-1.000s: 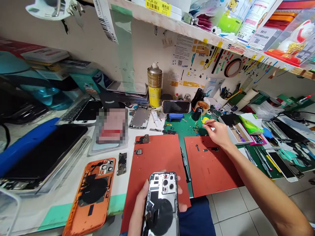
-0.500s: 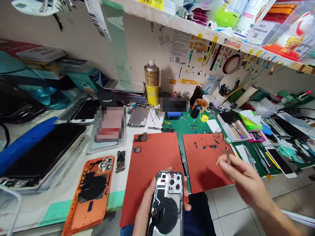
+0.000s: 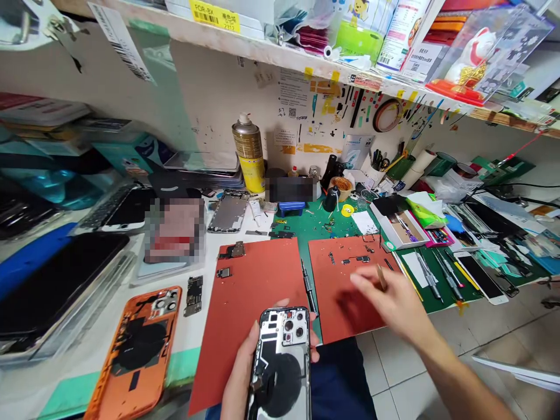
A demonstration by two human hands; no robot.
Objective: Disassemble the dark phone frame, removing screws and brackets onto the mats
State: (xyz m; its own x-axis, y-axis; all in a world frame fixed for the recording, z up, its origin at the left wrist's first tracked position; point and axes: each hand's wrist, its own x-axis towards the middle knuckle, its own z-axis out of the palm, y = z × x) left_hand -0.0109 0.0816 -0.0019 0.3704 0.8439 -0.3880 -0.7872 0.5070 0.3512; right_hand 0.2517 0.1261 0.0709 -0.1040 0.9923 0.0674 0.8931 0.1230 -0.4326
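My left hand point(image 3: 240, 373) is wrapped round an open phone housing point(image 3: 282, 367) with a black round pad and camera rings, over the front edge of the left red mat point(image 3: 254, 286). Above the right red mat point(image 3: 345, 309), my right hand point(image 3: 385, 294) holds thin tweezers point(image 3: 382, 279) between its fingers, pointing up. Small phone parts point(image 3: 362, 258) lie on that mat, just beyond the hand. Between the two mats lies a black screwdriver point(image 3: 308, 289). Camera modules point(image 3: 234, 250) rest at the left mat's back corner.
An orange phone housing point(image 3: 135, 356) and a circuit board point(image 3: 193, 296) lie to the left. Behind stand a yellow spray can point(image 3: 250, 154) and a blue stand point(image 3: 294, 207). Several tools and a white phone point(image 3: 481, 277) lie at the right. A loaded shelf point(image 3: 271, 44) hangs above.
The view has shifted, so the bench appears further left. My right hand has moved left over the right mat, closer to the small parts. My left hand still holds the housing.
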